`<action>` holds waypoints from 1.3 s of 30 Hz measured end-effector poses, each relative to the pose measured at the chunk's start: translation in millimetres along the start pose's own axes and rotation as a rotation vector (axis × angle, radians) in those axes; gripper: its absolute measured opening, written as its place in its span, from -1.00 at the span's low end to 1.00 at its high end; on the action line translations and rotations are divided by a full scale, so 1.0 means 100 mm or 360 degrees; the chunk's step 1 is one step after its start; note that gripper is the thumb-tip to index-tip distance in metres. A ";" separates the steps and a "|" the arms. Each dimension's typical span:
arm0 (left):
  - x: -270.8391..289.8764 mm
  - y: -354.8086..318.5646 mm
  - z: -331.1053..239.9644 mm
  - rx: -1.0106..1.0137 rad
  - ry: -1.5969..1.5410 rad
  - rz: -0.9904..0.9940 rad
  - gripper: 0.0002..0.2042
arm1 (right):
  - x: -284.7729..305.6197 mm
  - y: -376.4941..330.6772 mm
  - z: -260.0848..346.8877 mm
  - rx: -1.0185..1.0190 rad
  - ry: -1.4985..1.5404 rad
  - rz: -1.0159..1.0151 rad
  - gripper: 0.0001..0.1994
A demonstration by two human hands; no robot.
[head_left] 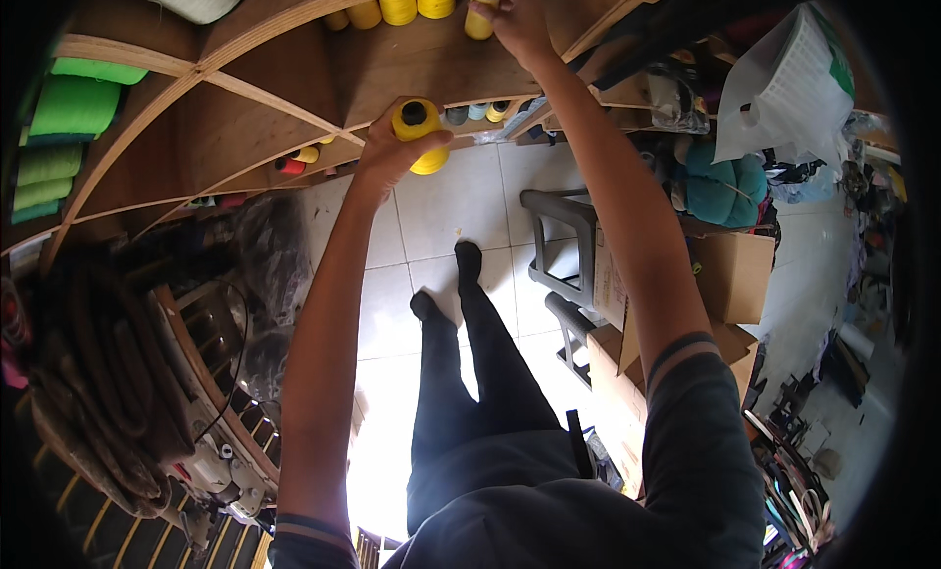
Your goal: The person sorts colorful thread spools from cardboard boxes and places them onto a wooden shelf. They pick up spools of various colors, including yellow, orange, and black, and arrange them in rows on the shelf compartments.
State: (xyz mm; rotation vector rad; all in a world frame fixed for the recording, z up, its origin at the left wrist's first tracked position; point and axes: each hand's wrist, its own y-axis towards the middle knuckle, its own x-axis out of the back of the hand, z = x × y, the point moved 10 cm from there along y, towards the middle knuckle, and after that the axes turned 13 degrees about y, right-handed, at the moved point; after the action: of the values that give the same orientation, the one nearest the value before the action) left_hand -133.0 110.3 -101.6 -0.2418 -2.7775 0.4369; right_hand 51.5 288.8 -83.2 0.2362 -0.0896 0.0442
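My left hand [385, 152] is wrapped round a bright yellow thread spool [418, 120], held out in front of the wooden shelf [412, 64]. The spool's dark core end faces up. Farther up and to the right, my right hand [520, 25] grips a darker yellow thread cone [480, 18] with a black top, inside a shelf compartment. Left of that cone stands a row of yellow thread spools [399, 8] in the same compartment. Part of the right hand's fingers is hidden behind the cone.
Green thread spools [74, 108] fill a compartment at the left. Smaller spools [291, 165] sit on a lower shelf. Grey plastic stools [559, 236] and open cardboard boxes [730, 275] stand at the right, below a white plastic bag [784, 89]. A sewing machine [225, 476] is at the lower left.
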 end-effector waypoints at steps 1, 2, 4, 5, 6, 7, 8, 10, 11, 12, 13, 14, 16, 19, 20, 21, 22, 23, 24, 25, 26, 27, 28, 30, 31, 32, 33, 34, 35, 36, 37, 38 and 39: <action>0.00 -0.01 0.01 0.0004 -0.0005 -0.0007 -0.54 | 0.05 0.12 -0.07 0.0029 -0.0071 -0.0065 -0.72; -0.05 -0.01 -0.02 0.0018 0.0014 0.0023 -0.53 | 0.23 0.26 -0.16 0.0217 -0.0198 -0.0234 -0.75; -0.01 -0.07 0.00 0.0086 0.0052 0.0019 -0.53 | 0.21 0.37 -0.22 0.0230 -0.0404 -0.0293 -0.74; 0.01 -0.09 0.02 0.0096 0.0049 0.0009 -0.53 | 0.17 0.42 -0.23 0.0215 -0.0487 -0.0295 -0.73; 0.03 -0.09 0.04 0.0105 0.0045 0.0001 -0.52 | 0.14 0.46 -0.24 0.0209 -0.0556 -0.0302 -0.73; 0.04 -0.11 0.05 0.0117 0.0041 -0.0006 -0.52 | 0.11 0.49 -0.27 0.0196 -0.0612 -0.0306 -0.72; 0.06 -0.12 0.06 0.0132 0.0034 -0.0013 -0.51 | 0.09 0.52 -0.29 0.0187 -0.0668 -0.0315 -0.71; 0.09 -0.13 0.09 0.0165 0.0018 -0.0031 -0.51 | 0.08 0.57 -0.32 0.0172 -0.0753 -0.0331 -0.70; 0.11 -0.13 0.10 0.0145 0.0010 -0.0052 -0.51 | 0.06 0.58 -0.34 0.0168 -0.0783 -0.0335 -0.70; 0.13 -0.11 0.11 0.0125 0.0003 -0.0071 -0.50 | 0.06 0.61 -0.36 0.0158 -0.0806 -0.0336 -0.69; 0.15 -0.11 0.13 0.0106 -0.0005 -0.0090 -0.50 | 0.05 0.62 -0.38 0.0146 -0.0825 -0.0336 -0.68; 0.17 -0.12 0.15 0.0111 -0.0035 -0.0108 -0.51 | 0.04 0.62 -0.39 0.0141 -0.0839 -0.0334 -0.68; 0.20 -0.11 0.19 0.0113 -0.0092 -0.0141 -0.51 | 0.03 0.63 -0.41 0.0124 -0.0858 -0.0333 -0.66; 0.23 -0.08 0.22 0.0101 -0.0082 -0.0204 -0.53 | 0.07 0.61 -0.41 0.0094 -0.0874 -0.0332 -0.64; 0.22 -0.06 0.21 0.0073 -0.0111 -0.0205 -0.53 | 0.08 0.59 -0.41 0.0082 -0.0880 -0.0332 -0.64; 0.21 -0.03 0.20 0.0043 -0.0139 -0.0201 -0.53 | 0.12 0.55 -0.40 0.0072 -0.0894 -0.0342 -0.63; 0.19 -0.01 0.17 0.0012 -0.0165 -0.0197 -0.53 | 0.15 0.51 -0.37 0.0060 -0.0903 -0.0350 -0.62; 0.19 0.00 0.14 0.0009 -0.0161 -0.0213 -0.51 | 0.15 0.43 -0.31 0.0037 -0.0914 -0.0360 -0.62; 0.18 0.02 0.10 0.0005 -0.0157 -0.0224 -0.49 | 0.13 0.32 -0.28 0.0005 -0.0828 -0.0315 -0.61; 0.21 0.03 0.06 -0.0001 -0.0157 -0.0252 -0.47 | 0.01 0.17 -0.20 -0.0057 -0.0630 -0.0188 -0.60; 0.23 0.04 0.04 0.0008 -0.0096 -0.0282 -0.44 | -0.12 -0.02 -0.11 -0.0154 -0.0402 -0.0060 -0.59; 0.25 0.08 0.02 0.0018 -0.0035 -0.0307 -0.41 | -0.34 -0.24 -0.03 -0.0295 -0.0075 0.0271 -0.59; 0.27 0.12 0.01 0.0026 0.0030 -0.0335 -0.38 | -0.60 -0.50 0.08 -0.0414 0.0190 0.0666 -0.54; 0.22 0.22 0.02 0.0062 -0.0032 -0.0357 -0.35 | -0.85 -0.94 0.30 -0.0477 0.0385 0.1026 -0.45; 0.16 0.26 0.00 0.0073 -0.0062 -0.0358 -0.33 | -0.85 -1.06 0.37 -0.0418 0.0307 0.0988 -0.42; 0.06 0.22 -0.20 0.0136 0.0030 -0.0227 -0.27 | -0.81 -1.11 0.38 -0.0363 0.0228 0.0946 -0.38; -0.02 0.26 -0.28 0.0044 0.0056 -0.0208 -0.26 | -0.71 -1.07 0.36 -0.0329 0.0150 0.0830 -0.39; -0.06 0.27 -0.35 -0.0049 0.0083 -0.0196 -0.24 | -0.63 -1.03 0.34 -0.0290 0.0074 0.0719 -0.40; -0.10 0.28 -0.41 -0.0140 0.0108 -0.0188 -0.23 | -0.55 -0.98 0.32 -0.0252 0.0000 0.0612 -0.41; -0.11 0.31 -0.38 -0.0115 0.0085 -0.0216 -0.23 | -0.40 -0.89 0.30 -0.0146 -0.0067 0.0400 -0.41; -0.12 0.34 -0.34 -0.0091 0.0064 -0.0240 -0.23 | -0.24 -0.80 0.24 -0.0042 -0.0134 0.0184 -0.41; -0.12 0.34 -0.33 -0.0062 0.0042 -0.0266 -0.22 | -0.10 -0.74 0.25 0.0061 -0.0200 -0.0029 -0.41; -0.13 0.34 -0.30 -0.0026 0.0015 -0.0254 -0.25 | 0.01 -0.69 0.22 0.0070 -0.0246 -0.0192 -0.45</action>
State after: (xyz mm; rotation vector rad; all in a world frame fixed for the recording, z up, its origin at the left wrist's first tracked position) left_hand -106.8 147.0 -89.5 -0.0254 -2.7655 0.3723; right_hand 54.9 216.4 -78.0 0.2885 -0.2281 -0.0925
